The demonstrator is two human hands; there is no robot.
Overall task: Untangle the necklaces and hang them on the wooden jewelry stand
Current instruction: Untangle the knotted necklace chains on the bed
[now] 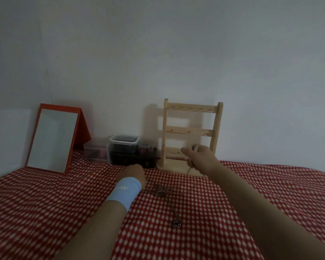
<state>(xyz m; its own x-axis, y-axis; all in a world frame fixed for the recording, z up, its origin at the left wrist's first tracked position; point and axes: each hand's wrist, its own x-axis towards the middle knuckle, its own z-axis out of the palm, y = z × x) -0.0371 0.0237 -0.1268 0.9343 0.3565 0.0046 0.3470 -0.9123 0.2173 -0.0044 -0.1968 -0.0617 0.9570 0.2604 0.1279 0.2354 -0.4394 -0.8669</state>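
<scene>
The right hand (200,156) is raised in front of the lowest rung of the wooden jewelry stand (192,131), fingers curled round a pale necklace (189,167) whose loop dangles below the fist. The left hand (134,173), with a light-blue wristband (125,193), rests knuckles-up on the checked cloth (45,203); I cannot tell what its fingers are doing. Just right of it lies a dark tangled necklace (161,191), its cord trailing nearer to a pendant (176,224). Far left stand a red-framed mirror (53,139) and plastic containers (124,144).
</scene>
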